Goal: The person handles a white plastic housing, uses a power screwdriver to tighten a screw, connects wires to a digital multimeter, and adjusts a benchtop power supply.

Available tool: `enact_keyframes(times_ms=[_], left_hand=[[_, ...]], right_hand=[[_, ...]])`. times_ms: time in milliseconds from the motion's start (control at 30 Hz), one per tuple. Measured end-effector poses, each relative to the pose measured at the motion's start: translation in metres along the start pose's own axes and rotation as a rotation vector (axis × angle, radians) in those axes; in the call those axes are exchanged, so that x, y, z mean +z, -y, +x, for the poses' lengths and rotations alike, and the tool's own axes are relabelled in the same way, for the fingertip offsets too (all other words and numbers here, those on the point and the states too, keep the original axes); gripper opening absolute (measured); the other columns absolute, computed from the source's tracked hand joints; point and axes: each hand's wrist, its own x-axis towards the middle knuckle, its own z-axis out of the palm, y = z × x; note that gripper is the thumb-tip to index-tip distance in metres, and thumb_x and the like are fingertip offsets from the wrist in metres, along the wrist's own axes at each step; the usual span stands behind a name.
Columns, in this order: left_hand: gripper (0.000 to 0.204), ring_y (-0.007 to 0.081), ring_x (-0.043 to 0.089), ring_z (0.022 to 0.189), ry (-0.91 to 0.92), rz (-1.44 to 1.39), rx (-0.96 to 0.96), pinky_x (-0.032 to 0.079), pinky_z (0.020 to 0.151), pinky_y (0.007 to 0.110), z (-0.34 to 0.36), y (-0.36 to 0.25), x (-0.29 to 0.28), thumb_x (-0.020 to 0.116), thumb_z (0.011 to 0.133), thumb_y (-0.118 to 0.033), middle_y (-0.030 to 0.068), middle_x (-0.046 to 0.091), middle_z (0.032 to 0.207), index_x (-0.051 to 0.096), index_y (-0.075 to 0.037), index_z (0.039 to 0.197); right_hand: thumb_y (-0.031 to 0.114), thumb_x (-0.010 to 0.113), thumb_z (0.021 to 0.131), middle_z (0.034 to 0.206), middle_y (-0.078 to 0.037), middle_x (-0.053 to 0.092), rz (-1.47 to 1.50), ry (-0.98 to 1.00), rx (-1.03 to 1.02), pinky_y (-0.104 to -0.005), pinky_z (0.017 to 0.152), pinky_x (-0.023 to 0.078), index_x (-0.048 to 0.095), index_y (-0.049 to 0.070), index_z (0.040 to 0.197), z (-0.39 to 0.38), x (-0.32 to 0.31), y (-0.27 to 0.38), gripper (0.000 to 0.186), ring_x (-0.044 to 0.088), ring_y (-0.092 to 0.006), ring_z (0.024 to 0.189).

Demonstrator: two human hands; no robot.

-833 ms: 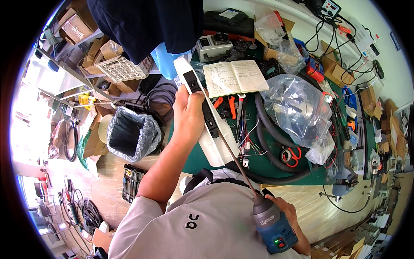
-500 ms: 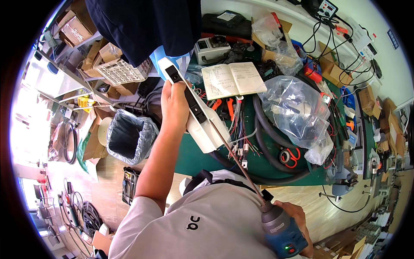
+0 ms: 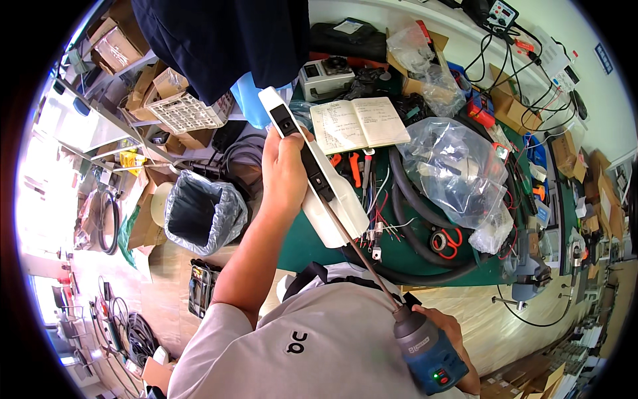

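My left hand is wrapped round a long white plastic housing with a black recessed strip along its face. It is held tilted above the green bench, its far end up and left. My right hand, low on the right and partly hidden behind the tool, grips a blue and grey cordless drill. From the drill runs a long thin bit, its tip at the lower end of the black strip. Whether the tip sits in a screw cannot be made out. A small green light shows on the drill.
An open notebook lies beyond the housing. Loose wires, thick black cable, red-handled scissors and a clear plastic bag crowd the green bench. A lined bin stands left; a vise sits right.
The white housing and my left hand have shifted right and slightly nearer to me. The drill has moved a little left, its bit still reaching the housing.
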Motion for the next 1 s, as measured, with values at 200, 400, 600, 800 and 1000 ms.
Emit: enact_keyframes(times_ms=[200, 400, 600, 800, 1000], left_hand=[[0.020, 0.0124, 0.047, 0.074, -0.050, -0.002, 0.005, 0.040, 0.070, 0.028, -0.005, -0.013, 0.001, 0.043, 0.090, -0.018, 0.0051, 0.054, 0.080, 0.057, -0.004, 0.094], [0.021, 0.0126, 0.047, 0.074, -0.046, -0.021, 0.052, 0.040, 0.069, 0.028, -0.004, -0.017, 0.004, 0.043, 0.091, -0.019, 0.0052, 0.054, 0.081, 0.057, -0.003, 0.093], [0.022, 0.0125, 0.048, 0.072, -0.033, 0.022, 0.055, 0.041, 0.067, 0.028, -0.003, -0.013, 0.002, 0.042, 0.091, -0.020, 0.0053, 0.054, 0.078, 0.056, -0.003, 0.093], [0.021, 0.0126, 0.049, 0.071, -0.043, -0.013, 0.053, 0.041, 0.066, 0.028, -0.004, -0.014, 0.005, 0.041, 0.091, -0.019, 0.0057, 0.055, 0.077, 0.056, -0.003, 0.094], [0.020, 0.0127, 0.050, 0.074, -0.037, -0.014, 0.042, 0.042, 0.069, 0.028, -0.006, -0.014, 0.004, 0.042, 0.091, -0.017, 0.0057, 0.055, 0.080, 0.056, -0.003, 0.094]], right_hand=[[0.013, 0.070, 0.075, 0.110, -0.019, 0.067, -0.020, 0.081, 0.018, -0.0346, 0.079, 0.053, 0.053, 0.003, 0.135, 0.000, -0.003, 0.010, 0.063, 0.068, -0.0322, 0.089], [0.014, 0.070, 0.074, 0.106, -0.018, 0.066, -0.011, 0.080, 0.019, -0.0357, 0.076, 0.052, 0.053, 0.004, 0.136, -0.002, -0.001, 0.009, 0.065, 0.066, -0.0319, 0.085], [0.014, 0.070, 0.073, 0.099, -0.017, 0.065, -0.017, 0.076, 0.022, -0.0349, 0.073, 0.051, 0.054, 0.005, 0.136, -0.002, -0.001, 0.009, 0.066, 0.064, -0.0309, 0.080], [0.012, 0.070, 0.072, 0.094, -0.016, 0.064, -0.028, 0.080, 0.020, -0.0346, 0.072, 0.051, 0.054, 0.005, 0.136, 0.000, -0.002, 0.011, 0.066, 0.064, -0.0301, 0.079], [0.012, 0.071, 0.072, 0.096, -0.016, 0.065, -0.070, 0.059, -0.011, -0.0345, 0.072, 0.051, 0.054, 0.006, 0.137, 0.005, -0.002, 0.019, 0.067, 0.064, -0.0297, 0.079]])
